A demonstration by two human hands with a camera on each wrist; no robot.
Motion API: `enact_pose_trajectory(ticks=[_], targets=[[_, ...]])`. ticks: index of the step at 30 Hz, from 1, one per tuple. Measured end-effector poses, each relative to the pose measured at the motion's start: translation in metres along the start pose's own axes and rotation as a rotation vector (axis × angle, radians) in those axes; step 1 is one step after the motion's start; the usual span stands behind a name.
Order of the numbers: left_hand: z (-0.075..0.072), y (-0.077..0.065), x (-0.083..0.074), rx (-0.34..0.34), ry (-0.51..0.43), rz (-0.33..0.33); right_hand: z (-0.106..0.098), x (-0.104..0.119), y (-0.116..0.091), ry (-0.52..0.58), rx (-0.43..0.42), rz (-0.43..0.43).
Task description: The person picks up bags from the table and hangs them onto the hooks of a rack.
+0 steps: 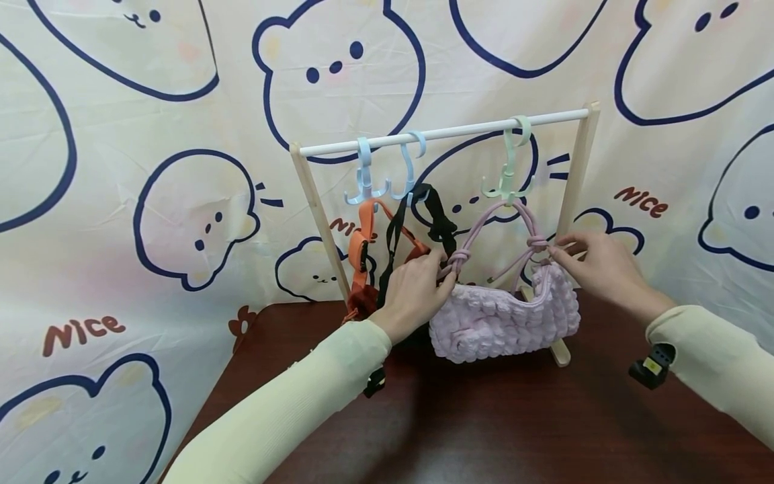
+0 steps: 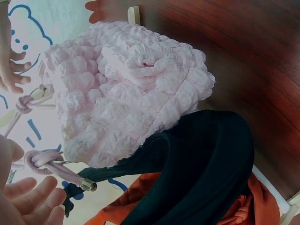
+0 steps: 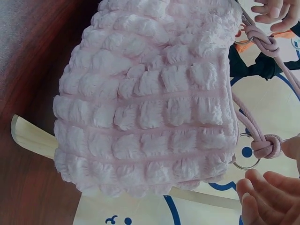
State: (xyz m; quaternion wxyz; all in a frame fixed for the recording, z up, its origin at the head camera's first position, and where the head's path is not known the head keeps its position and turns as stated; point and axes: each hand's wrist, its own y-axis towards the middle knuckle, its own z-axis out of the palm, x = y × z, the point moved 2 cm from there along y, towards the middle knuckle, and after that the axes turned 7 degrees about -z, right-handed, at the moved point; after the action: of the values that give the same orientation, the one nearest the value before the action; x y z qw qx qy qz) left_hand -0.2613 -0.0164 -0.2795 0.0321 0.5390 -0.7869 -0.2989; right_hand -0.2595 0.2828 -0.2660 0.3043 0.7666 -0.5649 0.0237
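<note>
A pink, puffy-textured handbag (image 1: 504, 323) hangs by its knotted cord strap (image 1: 484, 218) from a pale green hook (image 1: 506, 168). My left hand (image 1: 417, 289) is at the left strap knot (image 2: 43, 161), its thumb and loosely bent fingers on either side of the cord. At the right knot (image 3: 266, 146) is my right hand (image 1: 595, 262); its thumb reaches the knot while the other fingers stand apart below it. A metal-tipped cord end (image 2: 88, 184) sticks out near my left fingers. Metal rings (image 3: 246, 164) join strap and bag.
A white rail (image 1: 459, 130) on wooden posts (image 1: 582, 168) carries the hooks. Blue hooks (image 1: 363, 175) at the left hold an orange strapped item (image 1: 361, 249) and a black bag (image 2: 201, 164), close beside the pink bag. The stand is on a dark wooden table (image 1: 484, 417) before a printed cloth (image 1: 181, 269).
</note>
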Motion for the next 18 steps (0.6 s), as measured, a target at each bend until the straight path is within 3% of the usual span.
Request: enact_pose_trajectory(ticks=[18], targets=[[0.0, -0.014, 0.004, -0.009, -0.013, 0.023, -0.001, 0.002, -0.011, 0.004, -0.018, -0.061]])
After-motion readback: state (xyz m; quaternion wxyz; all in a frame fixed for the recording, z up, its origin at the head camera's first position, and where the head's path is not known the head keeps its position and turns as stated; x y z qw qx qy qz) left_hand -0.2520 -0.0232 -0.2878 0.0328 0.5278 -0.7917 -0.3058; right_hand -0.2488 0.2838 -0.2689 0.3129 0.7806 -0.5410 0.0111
